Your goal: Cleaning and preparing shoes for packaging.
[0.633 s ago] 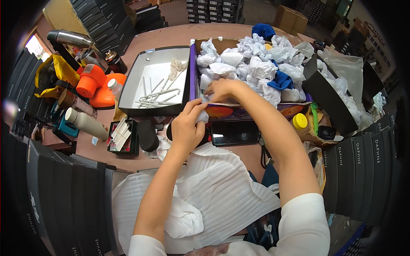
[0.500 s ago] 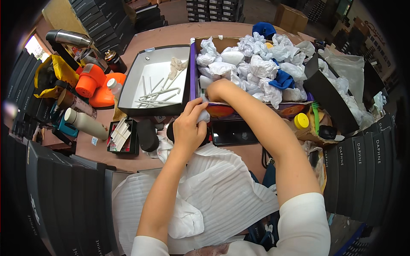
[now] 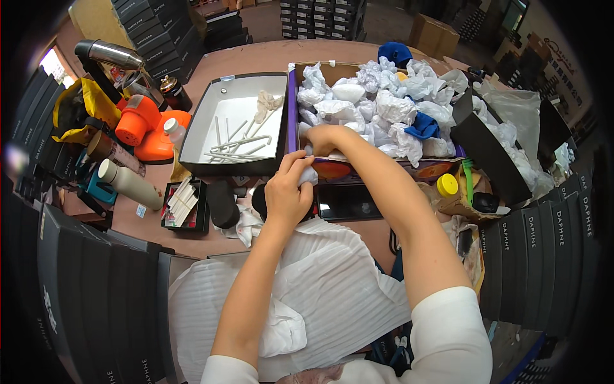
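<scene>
A person's left hand [image 3: 288, 192] is pinching a small wad of white paper [image 3: 309, 175] in its closed fingers, just in front of a cardboard box [image 3: 384, 168] heaped with crumpled white and blue paper on the counter [image 3: 256, 61]. The right hand [image 3: 323, 139] is reaching into that box's near corner, fingers curled among the wads; whether they are gripping one cannot be told. A white open tray [image 3: 211, 121] holding thin sticks is sitting just left of the box.

White tissue wads [image 3: 384, 105], orange dryer [image 3: 136, 121]
</scene>
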Motion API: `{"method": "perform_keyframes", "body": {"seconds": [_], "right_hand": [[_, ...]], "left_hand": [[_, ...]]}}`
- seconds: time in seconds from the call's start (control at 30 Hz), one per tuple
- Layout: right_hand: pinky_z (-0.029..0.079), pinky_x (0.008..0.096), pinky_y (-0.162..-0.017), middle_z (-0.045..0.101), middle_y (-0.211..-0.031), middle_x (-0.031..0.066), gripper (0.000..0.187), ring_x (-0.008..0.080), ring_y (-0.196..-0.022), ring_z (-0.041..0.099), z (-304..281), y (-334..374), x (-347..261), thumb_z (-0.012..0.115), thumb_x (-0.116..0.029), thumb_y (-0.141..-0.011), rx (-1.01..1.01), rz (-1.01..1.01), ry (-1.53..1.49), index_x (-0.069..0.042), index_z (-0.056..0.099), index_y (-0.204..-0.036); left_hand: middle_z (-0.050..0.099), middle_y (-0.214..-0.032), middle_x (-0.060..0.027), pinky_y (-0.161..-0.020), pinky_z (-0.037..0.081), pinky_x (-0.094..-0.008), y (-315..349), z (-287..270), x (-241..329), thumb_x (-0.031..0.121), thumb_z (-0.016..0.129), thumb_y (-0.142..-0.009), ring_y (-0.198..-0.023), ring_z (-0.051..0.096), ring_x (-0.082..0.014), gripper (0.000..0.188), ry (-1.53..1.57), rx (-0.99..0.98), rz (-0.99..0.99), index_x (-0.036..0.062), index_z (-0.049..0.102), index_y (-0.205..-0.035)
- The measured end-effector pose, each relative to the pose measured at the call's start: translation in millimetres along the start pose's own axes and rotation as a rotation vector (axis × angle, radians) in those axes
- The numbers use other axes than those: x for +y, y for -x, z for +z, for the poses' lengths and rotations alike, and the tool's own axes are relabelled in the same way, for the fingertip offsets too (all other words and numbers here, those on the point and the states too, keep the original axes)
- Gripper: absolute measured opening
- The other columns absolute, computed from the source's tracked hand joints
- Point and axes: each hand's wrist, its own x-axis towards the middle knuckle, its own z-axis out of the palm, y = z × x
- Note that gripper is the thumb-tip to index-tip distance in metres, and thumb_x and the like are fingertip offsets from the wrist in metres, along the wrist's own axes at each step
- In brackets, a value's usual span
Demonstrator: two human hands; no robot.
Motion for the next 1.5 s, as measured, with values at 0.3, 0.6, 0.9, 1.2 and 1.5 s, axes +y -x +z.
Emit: {"method": "perform_keyframes", "body": {"seconds": [0.3, 0.6, 0.9, 1.2, 1.5], "right_hand": [[0.048, 0.0289, -0.071, 0.06, -0.1, 0.0066, 0.057, 0.0153, -0.088, 0.058, -56, 62, 10, 0.077, -0.026, -0.068, 0.38, -0.082, -0.89, -0.014, 0.051, -0.117], [0.044, 0.0309, -0.089, 0.054, -0.113, 0.0061, 0.059, 0.0176, -0.106, 0.054, -53, 98, -14, 0.078, -0.024, -0.07, 0.714, -0.42, -1.162, -0.011, 0.049, -0.12], [0.046, 0.0247, -0.082, 0.062, -0.105, 0.0034, 0.035, 0.0108, -0.096, 0.058, -49, 105, -17, 0.062, -0.024, -0.087, 0.44, -0.325, -1.198, -0.008, 0.056, -0.118], [0.047, 0.0244, -0.073, 0.064, -0.092, 0.0053, 0.027, 0.0113, -0.081, 0.059, -31, 54, -20, 0.065, -0.024, -0.085, 1.113, -0.177, -1.693, -0.001, 0.064, -0.1], [0.047, 0.0251, -0.073, 0.062, -0.093, 0.0054, 0.024, 0.0125, -0.085, 0.058, -21, 63, 12, 0.066, -0.017, -0.084, 1.406, -0.142, -1.77, -0.003, 0.06, -0.103]], "left_hand": [[0.061, -0.104, -0.0095, -0.066, 0.051, -0.0351, -3, -4, -1, 0.0, 0.049, -0.065, -0.076, 0.064, -0.0282, 0.038, 0.006, 0.031, 0.033, 0.0042, 0.062, -0.101], [0.057, -0.109, -0.0145, -0.055, 0.052, -0.0237, -63, -19, 36, 0.022, 0.061, -0.084, -0.077, 0.065, -0.0199, 0.049, 0.923, 0.009, -0.665, 0.0034, 0.046, -0.126], [0.063, -0.096, -0.0104, -0.074, 0.048, -0.0263, -68, 7, 3, 0.009, 0.07, -0.08, -0.085, 0.06, -0.0141, 0.055, 1.104, -0.033, -0.542, -0.0007, 0.048, -0.129], [0.058, -0.103, -0.0111, -0.065, 0.052, -0.0295, -73, 50, 0, 0.019, 0.065, -0.086, -0.081, 0.059, -0.0141, 0.051, 0.757, 0.318, -0.55, -0.0048, 0.045, -0.126], [0.061, -0.091, -0.0072, -0.065, 0.055, -0.0277, -63, 33, 42, 0.015, 0.075, -0.076, -0.079, 0.062, -0.0145, 0.029, 0.957, -0.17, -0.515, 0.0052, 0.058, -0.098]]}}
